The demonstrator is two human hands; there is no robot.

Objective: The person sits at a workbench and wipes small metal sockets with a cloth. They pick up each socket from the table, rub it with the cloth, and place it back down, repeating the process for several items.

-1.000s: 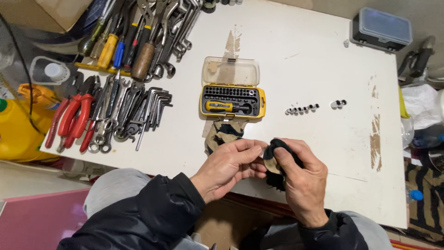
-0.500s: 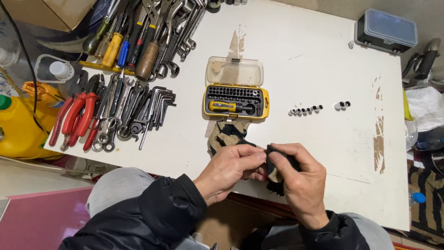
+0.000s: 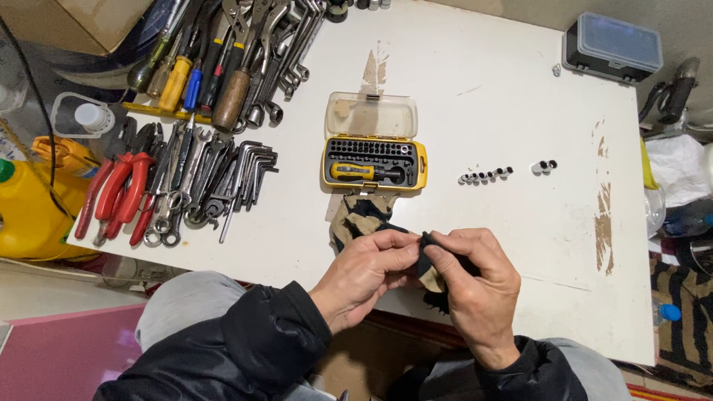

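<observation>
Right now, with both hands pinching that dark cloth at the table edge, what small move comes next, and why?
Probably shift the left hand along the dark cloth to take a fresh grip: the right hand already pinches its top edge, and the rest hangs bunched below, off the white table.

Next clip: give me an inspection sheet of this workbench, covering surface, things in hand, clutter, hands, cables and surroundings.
Surface: white table, scuffed, with brown worn patches.
Things in hand: a black and tan cloth pinched between both hands; more of it lies on the table below the bit set.
Clutter: open yellow screwdriver bit set; row of small sockets; red-handled pliers; hex keys; wrenches and screwdrivers at the far left.
Hands: left hand and right hand both closed on the cloth at the near edge.
Cables: a black cable left of the table.
Surroundings: yellow jug, dark case with clear lid, patterned rug.
</observation>
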